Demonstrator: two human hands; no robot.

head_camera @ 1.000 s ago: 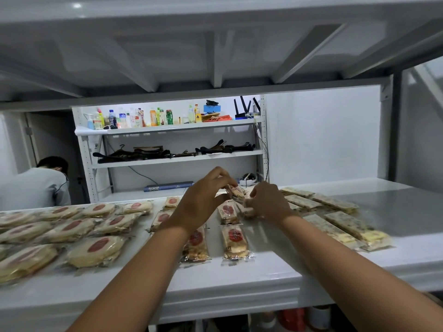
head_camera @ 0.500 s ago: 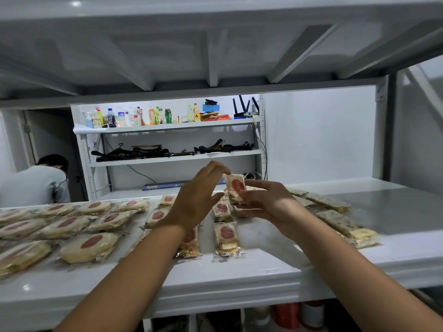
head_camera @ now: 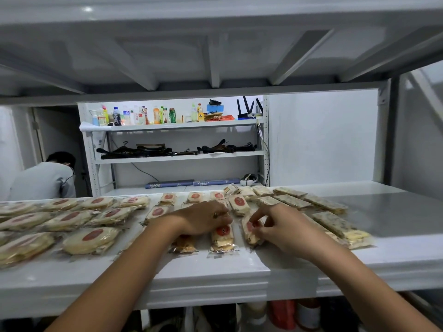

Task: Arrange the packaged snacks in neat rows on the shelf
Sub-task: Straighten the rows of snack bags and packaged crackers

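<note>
While left rows [head_camera: 91, 238] are lying done and an upper-centre heap [head_camera: 233, 189] is waiting, 1 packet [head_camera: 249, 232] is being pinched straight by the right hand [head_camera: 285, 228].

White metal shelf [head_camera: 215, 276], glossy top, front edge nearest camera. Overhead: underside of upper deck [head_camera: 215, 56], grey-white, cross ribs; small light glare [head_camera: 87, 8] top left. Behind, right: plain white wall panel [head_camera: 321, 137], grey upright post [head_camera: 393, 130] beside it. Behind, left: white rack [head_camera: 182, 125], three levels. Top: bottles [head_camera: 155, 115], black router [head_camera: 247, 109]. Middle: dark hangers [head_camera: 134, 150]. Bottom: flat blue boxes [head_camera: 191, 183]. Far left: person in grey top [head_camera: 43, 180], back turned, by dark doorway [head_camera: 57, 130]. Under shelf: red containers [head_camera: 282, 315], dim.
</note>
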